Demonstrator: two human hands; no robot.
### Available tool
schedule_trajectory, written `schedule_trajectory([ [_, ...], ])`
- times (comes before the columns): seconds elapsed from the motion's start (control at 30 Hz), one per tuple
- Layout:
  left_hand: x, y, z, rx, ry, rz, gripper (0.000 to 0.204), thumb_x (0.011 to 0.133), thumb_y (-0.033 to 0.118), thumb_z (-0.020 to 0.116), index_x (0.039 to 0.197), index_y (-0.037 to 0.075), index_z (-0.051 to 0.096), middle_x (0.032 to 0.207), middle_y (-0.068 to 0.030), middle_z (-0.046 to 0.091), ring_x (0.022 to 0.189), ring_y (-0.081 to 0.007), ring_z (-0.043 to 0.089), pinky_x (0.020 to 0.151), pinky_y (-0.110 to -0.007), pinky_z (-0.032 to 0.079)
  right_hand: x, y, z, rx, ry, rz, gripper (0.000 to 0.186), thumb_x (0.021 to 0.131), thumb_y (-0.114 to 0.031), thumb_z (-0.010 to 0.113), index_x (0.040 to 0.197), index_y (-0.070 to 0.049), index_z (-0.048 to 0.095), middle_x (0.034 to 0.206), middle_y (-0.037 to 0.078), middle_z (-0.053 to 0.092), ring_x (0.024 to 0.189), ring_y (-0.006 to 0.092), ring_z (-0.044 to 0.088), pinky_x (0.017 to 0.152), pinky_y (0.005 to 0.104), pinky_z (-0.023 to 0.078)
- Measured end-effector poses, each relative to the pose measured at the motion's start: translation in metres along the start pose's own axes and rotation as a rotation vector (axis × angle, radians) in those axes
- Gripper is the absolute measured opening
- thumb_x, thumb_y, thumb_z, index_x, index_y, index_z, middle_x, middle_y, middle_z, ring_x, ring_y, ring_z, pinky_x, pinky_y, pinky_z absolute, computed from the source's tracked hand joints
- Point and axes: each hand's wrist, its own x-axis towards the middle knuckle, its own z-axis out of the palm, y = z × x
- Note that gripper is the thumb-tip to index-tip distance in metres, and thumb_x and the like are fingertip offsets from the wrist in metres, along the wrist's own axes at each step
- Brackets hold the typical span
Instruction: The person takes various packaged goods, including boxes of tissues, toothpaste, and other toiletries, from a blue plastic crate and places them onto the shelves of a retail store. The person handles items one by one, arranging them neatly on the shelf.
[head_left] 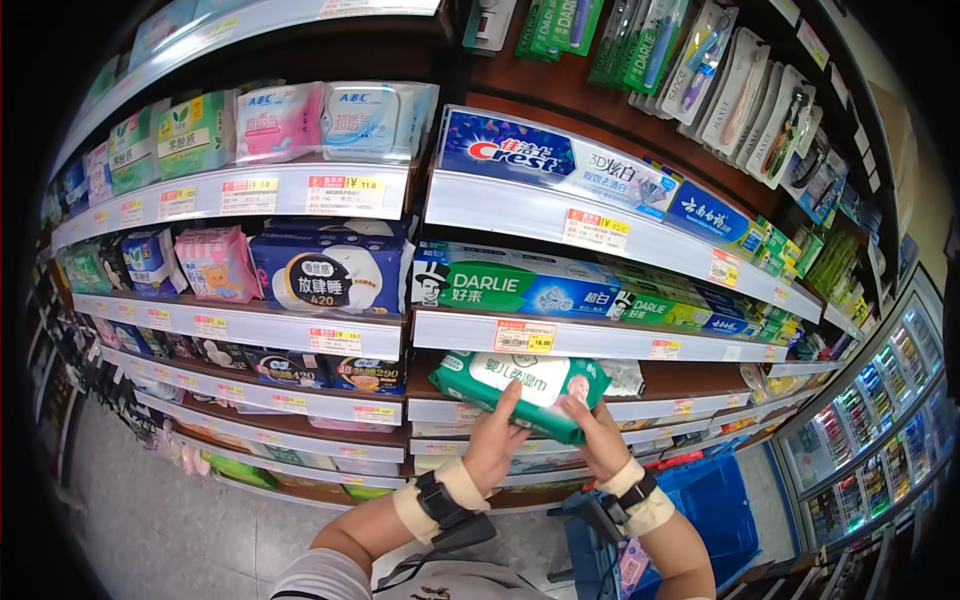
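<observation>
Both my hands are on a green soft pack of wipes [530,390] with a white label and a baby picture. My left hand [492,445] grips its lower left part, and my right hand [600,430] grips the right end. The pack is tilted over the edge of a brown shelf [680,380], below a row of green and blue toothpaste boxes [520,282]. Dark straps with beige bands circle both wrists.
Shelves of sanitary pads [215,265] fill the left, with hanging toothbrushes [735,90] at upper right. A blue basket [710,500] sits below my right arm on the tiled floor [240,540]. A lit glass-door cooler [870,400] stands at the far right.
</observation>
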Motion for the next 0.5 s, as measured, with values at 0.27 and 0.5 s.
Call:
schedule_trajectory([
  [0.27, 0.033, 0.015, -0.006, -0.085, 0.046, -0.147, 0.049, 0.081, 0.035, 0.059, 0.120, 0.013, 0.039, 0.117, -0.0081, 0.044, 0.115, -0.0229, 0.039, 0.099, -0.036, 0.026, 0.074, -0.017, -0.008, 0.034, -0.074, 0.275, 0.037, 0.079, -0.018, 0.062, 0.110, -0.003, 0.050, 0.102, 0.008, 0.057, 0.091, 0.0172, 0.056, 0.075, 0.0310, 0.047],
  [0.5, -0.010, 0.056, -0.046, -0.040, -0.229, -0.299, 0.041, 0.086, 0.020, 0.051, 0.119, -0.002, 0.039, 0.124, -0.0180, 0.042, 0.114, -0.0264, 0.043, 0.097, -0.035, 0.036, 0.114, 0.009, -0.034, 0.034, -0.148, 0.293, 0.038, 0.079, -0.029, 0.063, 0.112, -0.013, 0.051, 0.102, 0.000, 0.057, 0.091, 0.0149, 0.056, 0.073, 0.0347, 0.047],
])
